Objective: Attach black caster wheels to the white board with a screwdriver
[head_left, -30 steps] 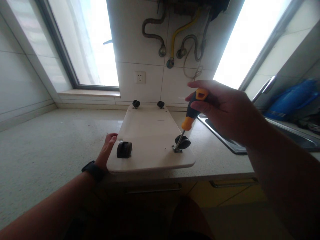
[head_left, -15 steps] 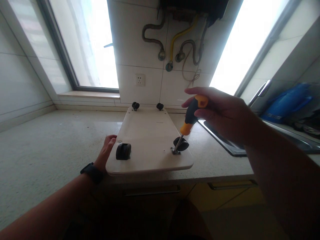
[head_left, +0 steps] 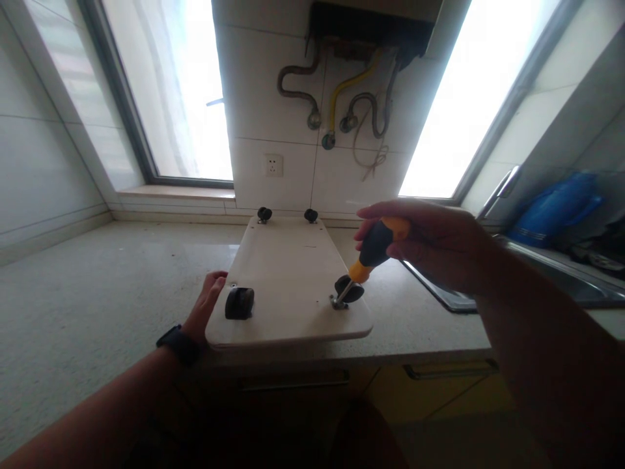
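A white board [head_left: 288,260] with rounded corners lies on the counter, black caster wheels standing up at its corners. My right hand [head_left: 430,241] is closed around the yellow-and-black handle of a screwdriver [head_left: 375,247]. Its shaft slants down to the metal plate of the near right caster [head_left: 349,288], where the tip's exact seat is too small to tell. My left hand [head_left: 208,299], with a black band on the wrist, grips the board's left edge beside the near left caster [head_left: 239,303]; part of its fingers is hidden. Two more casters [head_left: 264,214] sit at the far end.
The speckled counter [head_left: 122,293] spreads left of the board. A metal sink [head_left: 449,299] with a tap [head_left: 498,192] is on the right, a blue item [head_left: 556,208] beyond it. Pipes [head_left: 336,98] and a socket [head_left: 274,165] are on the back wall. Drawer handles [head_left: 449,370] run below the counter edge.
My right hand has come lower and the screwdriver leans further to the right, its tip still at the near right caster's plate. My left hand stays at the board's edge. The view has shifted slightly.
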`<action>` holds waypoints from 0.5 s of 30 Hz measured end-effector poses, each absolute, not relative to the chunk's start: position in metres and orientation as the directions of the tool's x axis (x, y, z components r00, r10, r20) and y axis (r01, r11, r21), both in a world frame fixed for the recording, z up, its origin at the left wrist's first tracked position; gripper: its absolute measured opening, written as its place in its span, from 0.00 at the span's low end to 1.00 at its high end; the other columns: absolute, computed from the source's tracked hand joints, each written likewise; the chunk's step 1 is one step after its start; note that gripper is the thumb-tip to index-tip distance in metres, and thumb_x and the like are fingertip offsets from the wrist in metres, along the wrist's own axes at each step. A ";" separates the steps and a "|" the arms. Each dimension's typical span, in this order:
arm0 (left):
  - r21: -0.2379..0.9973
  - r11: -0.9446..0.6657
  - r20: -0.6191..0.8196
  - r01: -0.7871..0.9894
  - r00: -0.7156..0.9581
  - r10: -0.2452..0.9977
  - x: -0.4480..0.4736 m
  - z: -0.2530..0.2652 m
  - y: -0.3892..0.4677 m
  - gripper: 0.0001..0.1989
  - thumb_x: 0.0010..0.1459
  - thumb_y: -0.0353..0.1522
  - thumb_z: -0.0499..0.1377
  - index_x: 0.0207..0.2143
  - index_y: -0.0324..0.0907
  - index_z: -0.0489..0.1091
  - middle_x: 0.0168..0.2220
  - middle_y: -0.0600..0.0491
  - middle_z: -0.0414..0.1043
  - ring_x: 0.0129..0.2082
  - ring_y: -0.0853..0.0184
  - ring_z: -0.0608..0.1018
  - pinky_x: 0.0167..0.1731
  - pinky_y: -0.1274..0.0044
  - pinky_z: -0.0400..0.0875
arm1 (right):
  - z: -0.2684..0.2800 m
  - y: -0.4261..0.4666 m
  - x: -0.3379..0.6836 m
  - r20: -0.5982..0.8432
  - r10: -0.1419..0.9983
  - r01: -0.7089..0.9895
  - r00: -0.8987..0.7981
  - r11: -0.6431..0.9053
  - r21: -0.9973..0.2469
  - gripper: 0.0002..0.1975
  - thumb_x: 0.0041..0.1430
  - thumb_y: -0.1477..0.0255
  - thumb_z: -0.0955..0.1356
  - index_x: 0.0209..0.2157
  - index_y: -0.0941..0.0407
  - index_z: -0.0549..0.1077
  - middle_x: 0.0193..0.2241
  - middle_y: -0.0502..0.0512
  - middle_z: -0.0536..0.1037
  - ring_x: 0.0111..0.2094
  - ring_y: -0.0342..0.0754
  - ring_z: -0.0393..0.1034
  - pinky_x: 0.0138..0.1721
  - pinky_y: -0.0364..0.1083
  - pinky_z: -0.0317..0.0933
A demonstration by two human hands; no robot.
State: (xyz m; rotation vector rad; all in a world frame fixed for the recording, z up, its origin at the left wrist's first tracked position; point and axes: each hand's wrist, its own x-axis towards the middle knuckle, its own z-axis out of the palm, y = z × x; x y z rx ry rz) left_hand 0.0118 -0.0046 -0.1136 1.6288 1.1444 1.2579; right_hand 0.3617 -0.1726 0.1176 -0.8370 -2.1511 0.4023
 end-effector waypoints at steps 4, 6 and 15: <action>0.932 -0.306 0.287 0.197 0.116 0.951 0.011 -0.113 -0.006 0.28 0.65 0.56 0.50 0.50 0.41 0.64 0.42 0.49 0.71 0.44 0.55 0.75 0.45 0.67 0.70 | 0.114 -0.177 0.364 0.544 0.687 0.412 -0.482 0.725 -0.551 0.23 0.67 0.75 0.70 0.59 0.38 0.74 0.48 0.51 0.79 0.46 0.50 0.77 0.46 0.49 0.77; 0.932 -0.305 0.286 0.196 0.120 0.951 0.011 -0.114 -0.006 0.28 0.65 0.56 0.49 0.50 0.41 0.64 0.42 0.49 0.71 0.43 0.55 0.75 0.44 0.67 0.70 | 0.113 -0.179 0.364 0.560 0.675 0.419 -0.480 0.737 -0.530 0.24 0.66 0.76 0.71 0.58 0.38 0.74 0.48 0.50 0.79 0.47 0.49 0.77 0.48 0.49 0.76; 0.931 -0.305 0.288 0.200 0.110 0.951 0.011 -0.113 -0.005 0.26 0.66 0.55 0.50 0.49 0.42 0.64 0.43 0.49 0.71 0.44 0.55 0.76 0.45 0.67 0.71 | 0.109 -0.173 0.356 0.625 0.696 0.507 -0.354 0.704 -0.497 0.17 0.65 0.74 0.71 0.54 0.47 0.75 0.47 0.52 0.79 0.46 0.48 0.77 0.49 0.51 0.76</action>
